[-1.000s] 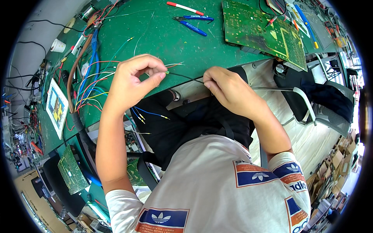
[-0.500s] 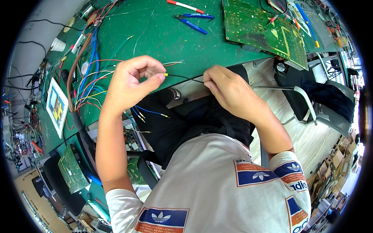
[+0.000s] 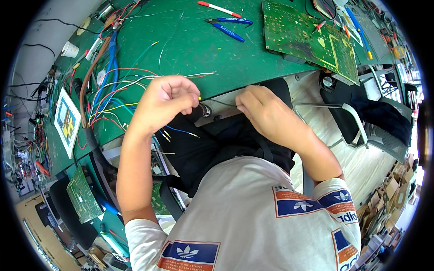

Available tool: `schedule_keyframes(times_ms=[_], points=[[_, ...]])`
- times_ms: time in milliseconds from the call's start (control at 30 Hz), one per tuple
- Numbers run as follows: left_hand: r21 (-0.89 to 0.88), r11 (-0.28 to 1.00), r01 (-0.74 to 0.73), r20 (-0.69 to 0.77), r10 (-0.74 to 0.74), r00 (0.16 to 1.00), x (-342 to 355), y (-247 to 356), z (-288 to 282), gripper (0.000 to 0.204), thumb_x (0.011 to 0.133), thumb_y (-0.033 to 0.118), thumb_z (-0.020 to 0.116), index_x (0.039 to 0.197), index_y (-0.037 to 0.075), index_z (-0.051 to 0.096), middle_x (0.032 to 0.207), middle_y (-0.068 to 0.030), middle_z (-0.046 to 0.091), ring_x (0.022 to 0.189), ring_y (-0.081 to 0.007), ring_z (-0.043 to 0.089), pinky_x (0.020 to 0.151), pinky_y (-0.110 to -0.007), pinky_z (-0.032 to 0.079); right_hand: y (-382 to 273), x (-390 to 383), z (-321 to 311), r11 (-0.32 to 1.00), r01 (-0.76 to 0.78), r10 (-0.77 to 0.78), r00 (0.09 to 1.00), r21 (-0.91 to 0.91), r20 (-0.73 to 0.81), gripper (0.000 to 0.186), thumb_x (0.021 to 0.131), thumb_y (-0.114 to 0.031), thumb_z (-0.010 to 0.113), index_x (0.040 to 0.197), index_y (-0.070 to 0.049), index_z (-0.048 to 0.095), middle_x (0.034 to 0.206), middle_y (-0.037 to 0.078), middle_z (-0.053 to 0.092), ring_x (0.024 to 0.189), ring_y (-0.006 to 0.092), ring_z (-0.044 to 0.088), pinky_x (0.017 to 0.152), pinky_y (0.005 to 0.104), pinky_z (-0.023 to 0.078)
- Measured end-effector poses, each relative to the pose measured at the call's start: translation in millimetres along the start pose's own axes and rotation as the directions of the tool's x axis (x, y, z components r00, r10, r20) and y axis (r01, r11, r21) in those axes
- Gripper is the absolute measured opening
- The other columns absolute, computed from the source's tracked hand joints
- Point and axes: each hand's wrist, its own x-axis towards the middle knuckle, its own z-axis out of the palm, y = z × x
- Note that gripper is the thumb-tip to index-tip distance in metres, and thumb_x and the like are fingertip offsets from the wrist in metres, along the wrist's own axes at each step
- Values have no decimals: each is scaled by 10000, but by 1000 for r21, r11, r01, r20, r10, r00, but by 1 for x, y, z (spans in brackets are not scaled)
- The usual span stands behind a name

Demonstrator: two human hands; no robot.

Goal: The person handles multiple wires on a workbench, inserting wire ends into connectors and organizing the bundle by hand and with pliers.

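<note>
- Since the earlier frame, both hands have dipped slightly toward the near side, and the left hand (image 3: 165,104) has also drifted right.
- Far left on the green table (image 3: 190,52): a white-framed panel (image 3: 67,124) near the edge, with a white paper cup (image 3: 69,49) beyond it.
- Next, a brown cable (image 3: 88,77) beside blue cables (image 3: 113,54), with many thin coloured wires fanning rightward.
- Left hand: its grip is pinched nearly closed, thumb against forefinger, at a yellow ferrule (image 3: 199,98); the other fingers curl loosely.
- Between the hands, just off the table's near edge: a black wire (image 3: 225,104).
- Far middle: a red-and-white marker (image 3: 219,9), and just nearer, blue-handled cutters (image 3: 229,30), spread open.
- Right hand (image 3: 269,107): its grip is closed on the black wire, thumb against forefinger; the fingers hide the part held.
- Far right: a large green circuit board (image 3: 312,43) overhanging the table, with a mesh-backed chair (image 3: 391,124) nearer.
</note>
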Motion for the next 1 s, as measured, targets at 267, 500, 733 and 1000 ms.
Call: schedule_keyframes(times_ms=[267,500,733,1000], points=[[157,987,-17,-138,39,990,-48,-13,31,83,854,34,680,931,3,677,778,-30,687,652,-66,618,584,-204,482,-2,-15,9,919,-204,152,973,337,175,128,872,-38,587,974,18,533,885,167,563,830,350,588,748,395,482],[338,901,-273,-193,350,917,-74,-48,66,113,799,16,708,907,25,680,762,-81,671,657,-163,653,594,-269,501,-24,-24,39,886,-182,132,981,426,143,87,828,2,668,897,29,622,812,142,623,703,280,632,638,361,502],[391,847,-359,-212,462,861,-96,-78,81,162,772,-3,708,925,29,667,852,-86,665,770,-248,645,644,-331,530,-31,-41,52,793,-344,181,921,502,346,44,852,1,627,881,28,607,784,135,610,687,267,604,624,338,481],[180,966,-187,-229,226,947,-107,-90,82,91,797,21,689,888,22,675,812,-83,668,718,-210,655,604,-294,539,-45,-45,59,820,-330,161,917,468,364,64,841,13,643,893,24,608,783,134,609,694,282,604,624,347,488]])
